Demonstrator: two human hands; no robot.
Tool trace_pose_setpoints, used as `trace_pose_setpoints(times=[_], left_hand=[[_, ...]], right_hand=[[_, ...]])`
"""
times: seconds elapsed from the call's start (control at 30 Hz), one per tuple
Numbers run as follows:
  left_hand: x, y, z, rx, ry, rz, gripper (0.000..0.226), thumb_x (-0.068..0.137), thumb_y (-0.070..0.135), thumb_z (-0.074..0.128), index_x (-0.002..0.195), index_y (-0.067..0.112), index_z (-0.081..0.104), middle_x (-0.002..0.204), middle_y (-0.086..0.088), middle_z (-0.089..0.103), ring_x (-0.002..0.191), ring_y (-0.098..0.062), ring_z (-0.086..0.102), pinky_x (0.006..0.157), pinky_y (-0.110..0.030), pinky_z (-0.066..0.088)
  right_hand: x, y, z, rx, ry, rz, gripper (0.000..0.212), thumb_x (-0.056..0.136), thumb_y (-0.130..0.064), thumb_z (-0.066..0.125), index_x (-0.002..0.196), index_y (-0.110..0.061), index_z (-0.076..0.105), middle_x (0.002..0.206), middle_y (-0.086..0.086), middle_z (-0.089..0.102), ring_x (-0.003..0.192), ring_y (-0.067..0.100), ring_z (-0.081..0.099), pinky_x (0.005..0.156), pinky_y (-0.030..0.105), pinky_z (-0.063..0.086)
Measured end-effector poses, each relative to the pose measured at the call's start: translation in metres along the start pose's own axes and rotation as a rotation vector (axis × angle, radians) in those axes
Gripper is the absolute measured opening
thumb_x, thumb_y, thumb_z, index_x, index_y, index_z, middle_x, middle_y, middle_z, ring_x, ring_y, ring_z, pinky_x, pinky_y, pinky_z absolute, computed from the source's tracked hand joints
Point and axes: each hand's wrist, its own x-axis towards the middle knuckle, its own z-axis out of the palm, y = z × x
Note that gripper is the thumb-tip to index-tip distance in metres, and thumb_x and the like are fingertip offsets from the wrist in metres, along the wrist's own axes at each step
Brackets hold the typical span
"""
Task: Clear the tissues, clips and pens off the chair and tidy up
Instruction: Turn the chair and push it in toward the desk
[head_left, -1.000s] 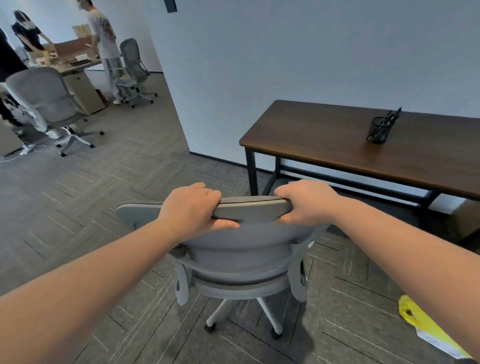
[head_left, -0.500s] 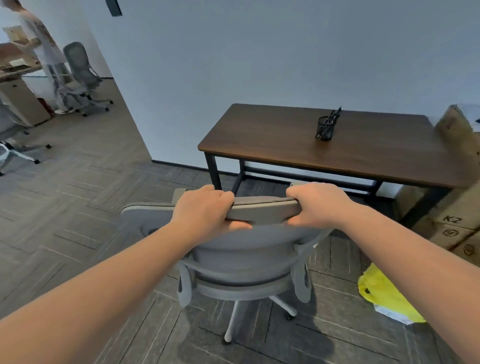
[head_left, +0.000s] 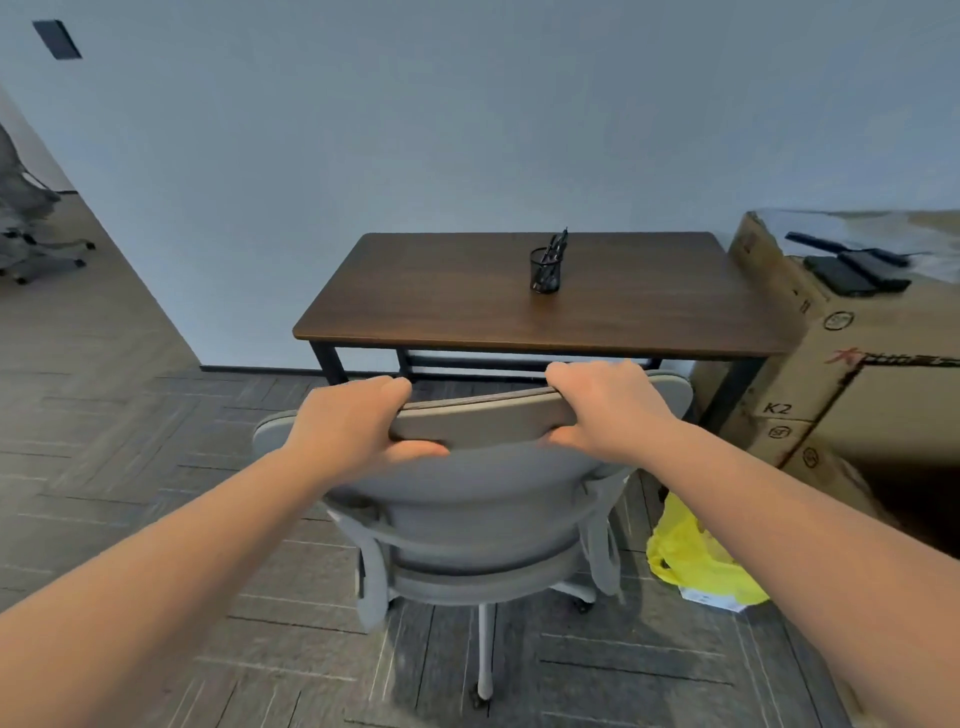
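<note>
Behind a grey office chair (head_left: 467, 525), both hands, left hand (head_left: 349, 430) and right hand (head_left: 613, 408), are clamping its headrest, having wheeled it square to the wooden desk (head_left: 467, 301) with pen holder (head_left: 544, 270); tidying looks nearly finished.

chair (head_left: 483, 499): I see matt grey padded cloth on pale plastic frame | desk (head_left: 467, 301): dark wood-grain top with slight sheen, matt black metal legs | pen cup (head_left: 544, 270): black wire mesh | boxes (head_left: 852, 374): plain matt cardboard | bag (head_left: 696, 561): glossy yellow plastic | floor (head_left: 130, 441): rough grey carpet tiles
</note>
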Motion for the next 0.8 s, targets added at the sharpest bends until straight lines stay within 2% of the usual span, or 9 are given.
trace_pose_setpoints(times=[0.2,0.33,0.47,0.57,0.7,0.8], left_hand=[[0.037,-0.001,0.005,0.019,0.017,0.001,0.064,0.062,0.084,0.045,0.074,0.021,0.039,0.068,0.011,0.043,0.064,-0.016,0.047,0.051,-0.029,0.035],[0.056,0.003,0.01,0.03,0.056,0.012,0.069,0.057,0.086,0.038,0.074,0.019,0.04,0.068,0.01,0.044,0.063,-0.018,0.048,0.049,-0.029,0.034],[0.084,0.005,0.013,0.002,0.075,0.056,0.071,0.057,0.086,0.041,0.075,0.017,0.042,0.07,0.008,0.049,0.066,-0.018,0.052,0.048,-0.029,0.033],[0.104,-0.003,0.018,-0.026,0.1,0.108,0.076,0.05,0.089,0.031,0.074,0.017,0.041,0.074,0.006,0.053,0.069,-0.019,0.055,0.046,-0.028,0.031],[0.12,-0.014,0.026,-0.052,0.141,0.159,0.079,0.047,0.095,0.018,0.067,0.02,0.031,0.065,0.009,0.042,0.061,-0.019,0.048,0.041,-0.026,0.022],[0.126,-0.02,0.035,-0.052,0.204,0.186,0.086,0.047,0.099,0.009,0.067,0.019,0.036,0.063,0.009,0.045,0.057,-0.019,0.049,0.04,-0.024,0.023]], right_hand=[[0.017,0.027,-0.003,0.004,-0.023,0.044,0.045,0.075,-0.057,0.066,0.084,-0.024,0.037,0.099,-0.002,0.063,0.097,0.025,0.059,0.071,0.034,0.03],[0.023,0.041,-0.002,0.007,-0.044,0.079,0.046,0.075,-0.057,0.067,0.083,-0.025,0.036,0.096,-0.004,0.06,0.095,0.025,0.057,0.071,0.035,0.03],[0.03,0.056,-0.003,0.017,-0.046,0.136,0.046,0.074,-0.058,0.067,0.083,-0.024,0.037,0.089,-0.005,0.055,0.094,0.025,0.058,0.071,0.034,0.031],[0.037,0.058,0.001,-0.001,-0.006,0.161,0.047,0.075,-0.057,0.067,0.083,-0.023,0.036,0.095,-0.002,0.061,0.096,0.027,0.059,0.071,0.035,0.029],[0.045,0.057,0.004,0.005,0.014,0.192,0.046,0.076,-0.055,0.068,0.083,-0.023,0.035,0.094,-0.002,0.06,0.096,0.027,0.058,0.074,0.037,0.029],[0.047,0.057,0.004,0.014,0.012,0.193,0.047,0.076,-0.055,0.068,0.083,-0.024,0.034,0.088,-0.003,0.054,0.095,0.025,0.057,0.077,0.039,0.034]])
